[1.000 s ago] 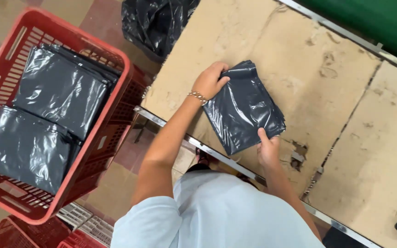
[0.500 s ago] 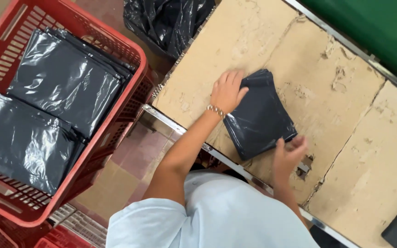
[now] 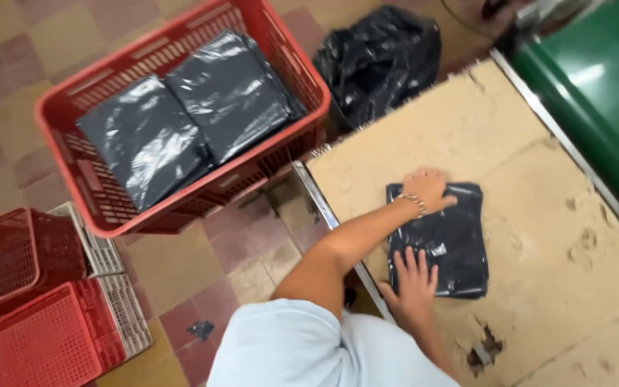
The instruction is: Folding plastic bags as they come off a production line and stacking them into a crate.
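Observation:
A flat black plastic package lies on the worn tan table near its left edge. My left hand, with a bracelet on the wrist, presses on the package's far left corner. My right hand lies flat with fingers spread on the package's near left edge. Neither hand grips it; both rest on top.
A big red crate on the tiled floor to the left holds two stacks of black packages. A bulging black bag sits behind the table. Red and white crates stand at lower left. A green surface borders the table's far side.
The view has swung, so the crate now shows at upper left. Both hands stay on the package; my right hand has shifted from its corner onto its near left edge, fingers spread.

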